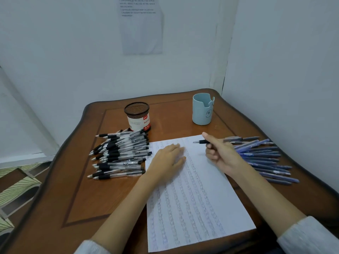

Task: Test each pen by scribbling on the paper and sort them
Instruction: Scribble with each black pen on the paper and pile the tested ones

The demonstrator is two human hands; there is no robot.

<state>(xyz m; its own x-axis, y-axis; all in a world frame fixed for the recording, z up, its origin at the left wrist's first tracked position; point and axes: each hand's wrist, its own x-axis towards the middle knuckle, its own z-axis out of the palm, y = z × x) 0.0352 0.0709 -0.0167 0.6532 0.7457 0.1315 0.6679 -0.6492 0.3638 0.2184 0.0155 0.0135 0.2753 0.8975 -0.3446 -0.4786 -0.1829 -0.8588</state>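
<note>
A: Start left of the white sheet of paper covered in rows of scribbles (192,198). What lies there?

B: A loose heap of clear-barrelled pens with black grips (121,154), on the brown wooden table (91,198) just beside the paper's left edge. Most tips point away from the sheet. Beyond the paper's far left corner stands a black mesh pen cup with a red-and-white label (137,116). I see no pen in it.

A: And the hands?

B: They are apart. The left hand (168,160) lies flat on the paper's upper left part, fingers straight, holding nothing. I judge it is there to pin the sheet so a scribble doesn't drag it.

A: Anything behind the sheet?

B: A pale blue plastic cup with a notched rim (202,111), beyond the paper's far edge. Nothing shows above its rim.

A: The right hand?

B: The right hand (220,154) hovers over the paper's far right corner, fingers curled round a pen with a black grip (200,141). The pen lies nearly level, with its tip pointing left over the sheet. As far as I can tell it is off the paper. It is due either for a test or for a pile, and I can't say which.

A: Further right?

B: A fan of dark blue pens (266,158) on the table off the paper's right edge, well apart from the black-grip heap. Two kinds on opposite sides of the sheet looks like sorting by side, with the paper between them in reach of both hands.
</note>
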